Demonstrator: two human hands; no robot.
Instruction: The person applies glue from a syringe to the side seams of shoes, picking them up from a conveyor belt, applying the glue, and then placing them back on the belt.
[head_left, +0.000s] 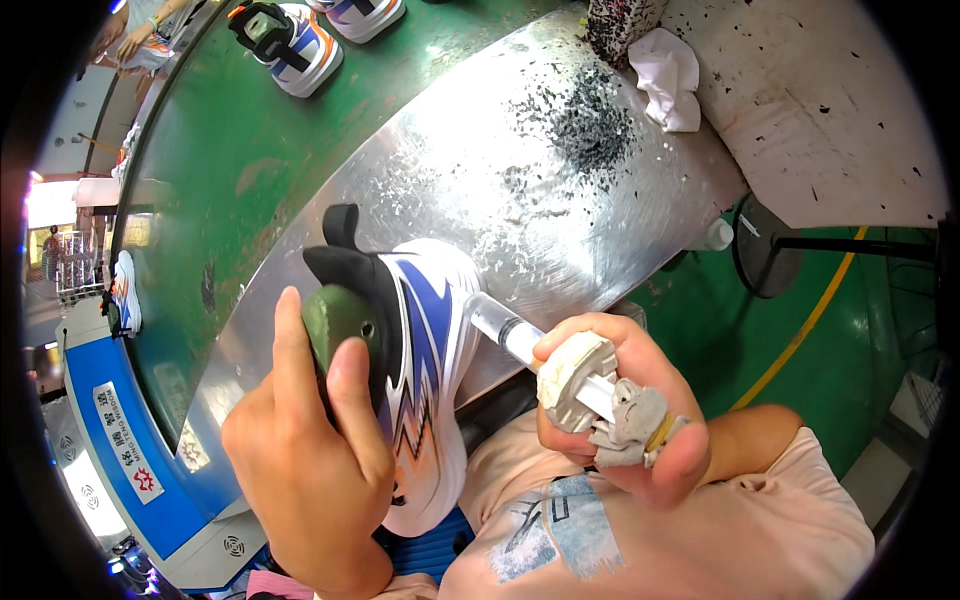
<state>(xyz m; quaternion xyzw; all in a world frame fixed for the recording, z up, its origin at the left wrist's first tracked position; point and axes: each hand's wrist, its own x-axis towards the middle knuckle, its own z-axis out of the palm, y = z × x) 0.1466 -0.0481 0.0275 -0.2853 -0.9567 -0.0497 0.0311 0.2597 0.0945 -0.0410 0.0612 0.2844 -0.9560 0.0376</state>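
My bench has a shiny metal sheet [560, 190] w/ black specks [590, 125] all over its far part. A crumpled white cloth [668, 75] lies at the far edge, next to a dirty white board [820, 100]. Left of the sheet is a green belt [230, 150] w/ 2 white, blue & orange shoes [295, 45] on it.

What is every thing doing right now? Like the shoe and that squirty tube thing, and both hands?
Left hand: closed around the green shoe form and heel.
Sneaker: held up, fitted on the green shoe form.
Right hand: gripping the syringe, thumb on its crusted plunger end.
Syringe: tip touching the sneaker's side.
White rag: crumpled, lying on the table.
Two other sneakers: standing on the green belt.
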